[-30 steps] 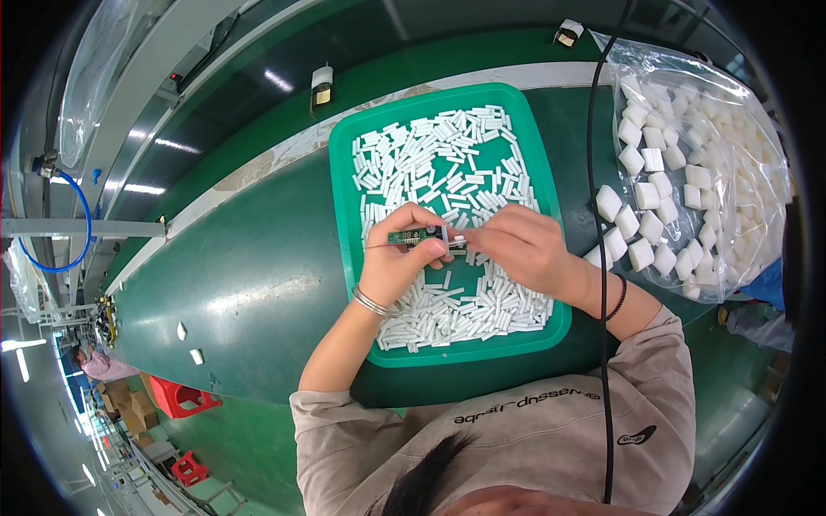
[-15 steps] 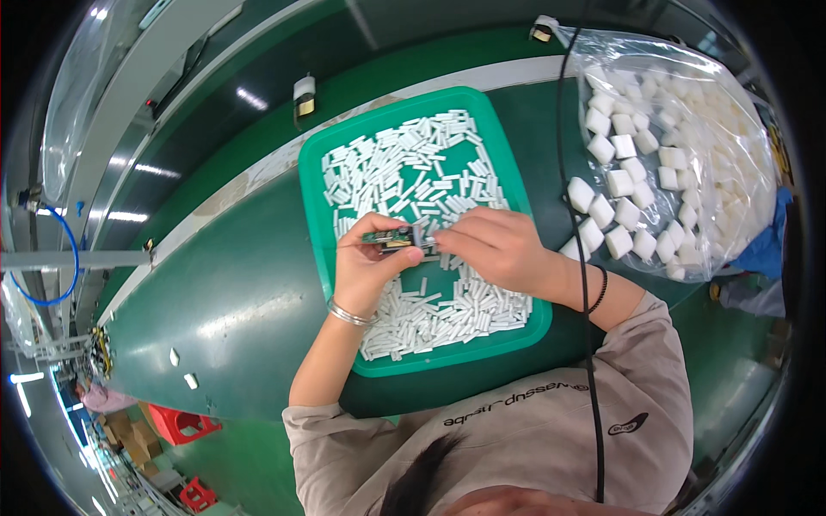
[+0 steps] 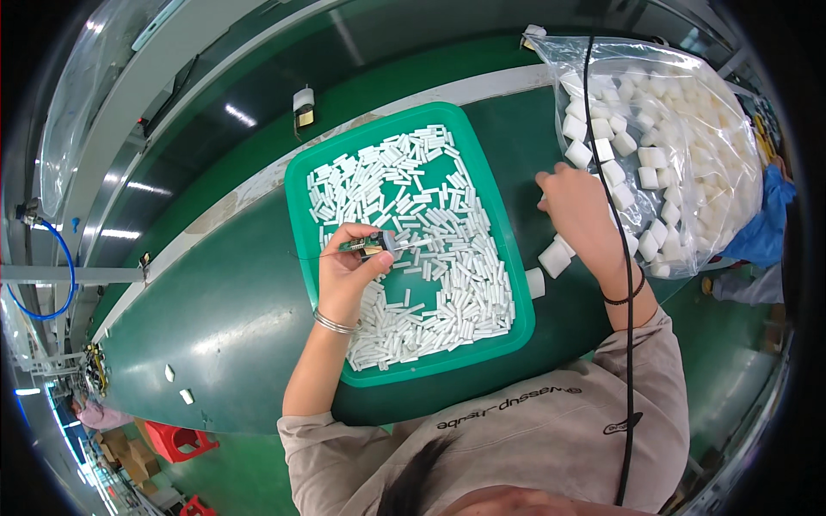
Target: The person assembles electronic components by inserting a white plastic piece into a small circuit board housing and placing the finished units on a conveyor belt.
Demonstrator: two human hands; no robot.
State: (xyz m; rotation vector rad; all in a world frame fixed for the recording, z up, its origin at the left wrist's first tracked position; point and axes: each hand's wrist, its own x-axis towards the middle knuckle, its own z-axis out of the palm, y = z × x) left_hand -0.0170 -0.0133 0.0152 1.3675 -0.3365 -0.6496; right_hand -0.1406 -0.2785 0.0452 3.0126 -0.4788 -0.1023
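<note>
1. Over the green tray (image 3: 298,206), your left hand (image 3: 342,273) grips a small device (image 3: 370,244) between thumb and fingers, above the white sticks (image 3: 475,301).
2. Off the tray's right side, your right hand (image 3: 575,203) is at the white blocks (image 3: 555,258), near the clear bag (image 3: 738,185). Its fingers are curled; whether they pinch anything cannot be told, since the palm side is hidden.
3. Step in hand, as judged: a one-handed hold on the device, with the right hand at work among the blocks. Whether it is picking up or putting down is not settled by this view.
4. Next move, as judged: a lift here would call for your thumb and fingertips to close on the sides of one loose block, clear of the bag's film and of the black cable (image 3: 628,361) that crosses near your right wrist. Your left hand would need to hold the device steady meanwhile.
5. Condition of the device: a green circuit board with a grey end (image 3: 389,241) facing right, partly covered by your fingers. A thin wire (image 3: 303,256) shows to the left of your hand. Something white shows just past the grey end; whether it is attached or lies behind in the tray cannot be told.
</note>
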